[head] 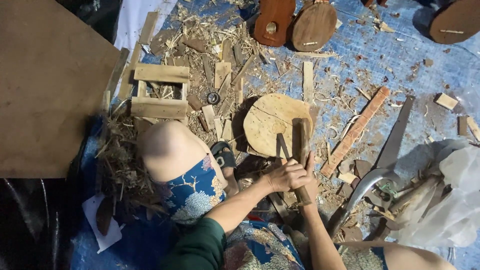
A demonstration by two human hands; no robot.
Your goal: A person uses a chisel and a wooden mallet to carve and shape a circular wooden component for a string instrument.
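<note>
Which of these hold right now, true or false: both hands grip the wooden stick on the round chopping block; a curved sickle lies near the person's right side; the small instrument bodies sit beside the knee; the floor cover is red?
1. Both hands hold the dark wooden stick standing on the round pale wooden block. True: the left hand and right hand wrap its lower part.
2. A curved metal sickle lies on the person's right. True.
3. The brown guitar-shaped wooden bodies sit beside the knee. False: they lie at the far top edge, beyond the block.
4. The floor cover is red. False: it is a blue tarp strewn with wood shavings.
</note>
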